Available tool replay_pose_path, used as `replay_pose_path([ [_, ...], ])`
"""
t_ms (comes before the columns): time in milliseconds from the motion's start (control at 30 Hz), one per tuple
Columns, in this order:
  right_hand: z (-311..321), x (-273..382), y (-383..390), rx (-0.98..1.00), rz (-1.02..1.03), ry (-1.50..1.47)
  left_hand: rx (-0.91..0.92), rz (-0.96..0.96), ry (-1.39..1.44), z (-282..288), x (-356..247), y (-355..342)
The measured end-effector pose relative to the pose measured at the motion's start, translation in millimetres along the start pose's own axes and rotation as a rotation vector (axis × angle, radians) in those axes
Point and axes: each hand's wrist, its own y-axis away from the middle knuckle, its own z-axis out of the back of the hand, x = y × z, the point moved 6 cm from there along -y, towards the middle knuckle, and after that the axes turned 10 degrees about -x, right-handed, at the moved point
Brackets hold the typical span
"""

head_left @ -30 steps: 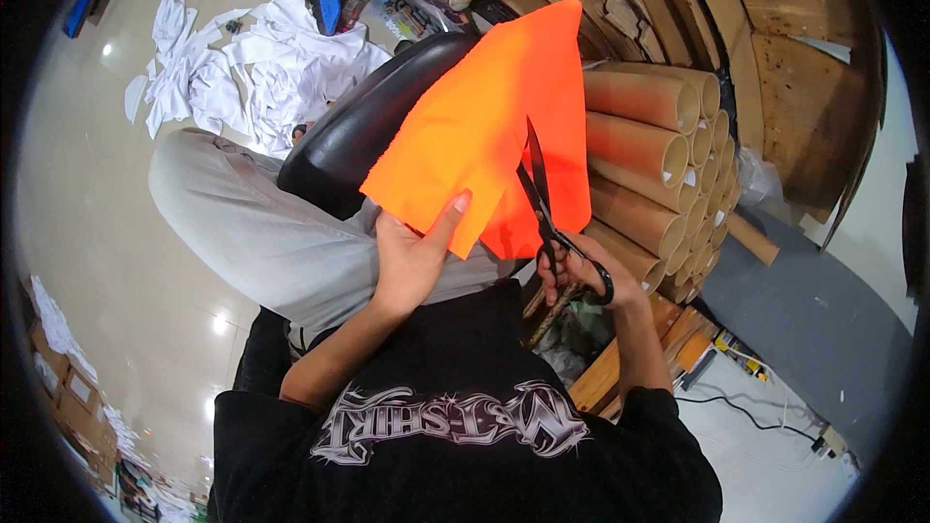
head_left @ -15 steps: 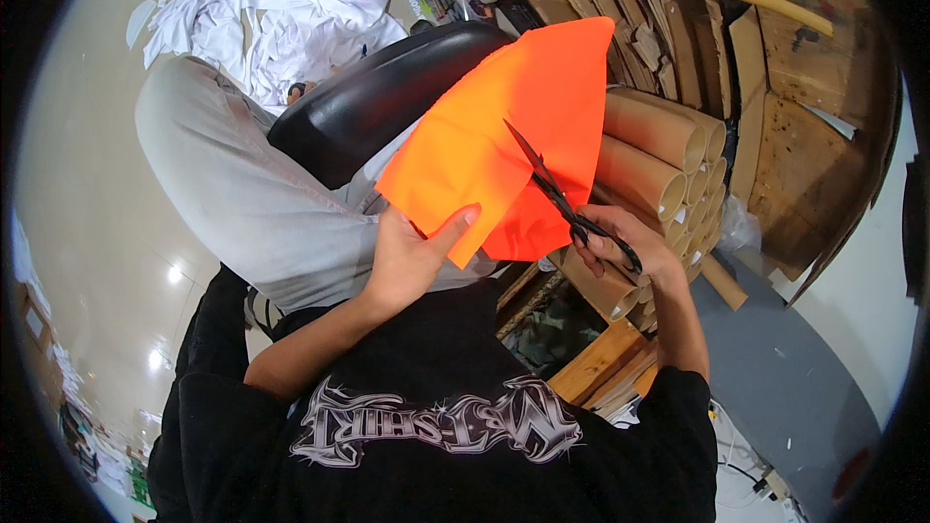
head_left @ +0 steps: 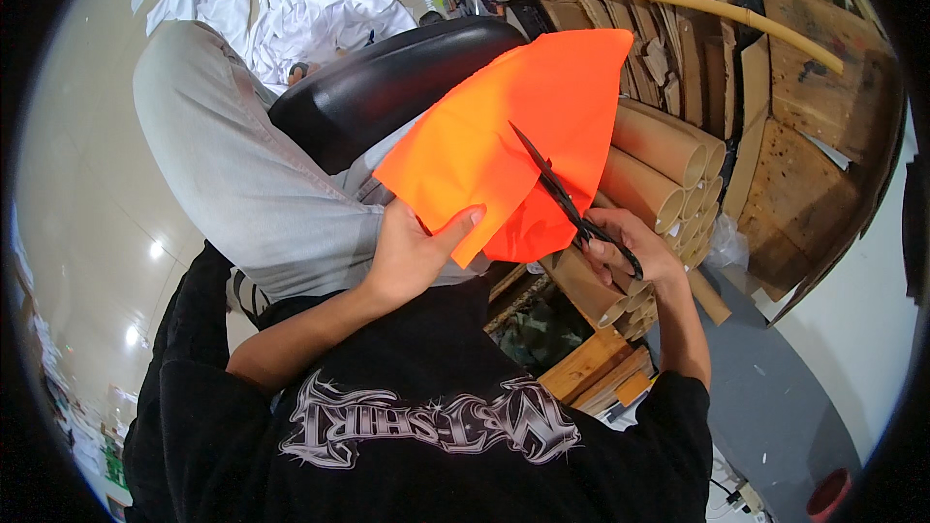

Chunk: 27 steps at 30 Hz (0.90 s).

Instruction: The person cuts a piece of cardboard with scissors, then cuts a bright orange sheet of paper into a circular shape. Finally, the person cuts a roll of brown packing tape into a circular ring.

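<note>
I grip a bright orange fabric piece point(head_left: 460, 136) at its lower left corner with my left hand point(head_left: 418, 244), thumb on top. My right hand point(head_left: 618, 247) is closed round the handles of black scissors point(head_left: 554, 184). Their blades lie along a cut in the middle of the fabric, points toward the upper left, and look nearly together. Under the fabric's left side are my grey-trousered leg point(head_left: 223, 165) and a black padded seat point(head_left: 368, 87).
Stacked cardboard tubes point(head_left: 654, 165) stand right of the fabric. Flattened cardboard point(head_left: 794, 213), a bamboo pole point(head_left: 678, 2) and a grey board point(head_left: 794, 397) lie beyond. White cloth scraps point(head_left: 291, 10) are heaped on the tiled floor point(head_left: 107, 213). Wooden pieces point(head_left: 586, 363) are below the tubes.
The scissors have gone from spread blades to nearly closed, tilting further leftward. My right hand has moved rightward in the picture with them. The view has shifted, bringing the surroundings higher at left.
</note>
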Motion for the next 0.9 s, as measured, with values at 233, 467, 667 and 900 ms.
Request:
replay_pose_path([
  [233,2,9,4,0.021,-0.111,0.066,0.010,0.049,-0.004,1,-1,0],
  [467,0,22,-11,0.113,0.049,0.069,0.043,0.046,-0.055,2,-7,7],
  [667,-2,27,-19,0.116,-0.014,0.074,0.059,0.024,-0.037,3,-3,9],
  [900,-6,37,-22,0.113,-0.058,0.112,0.060,0.081,-0.007,2,0,11],
])
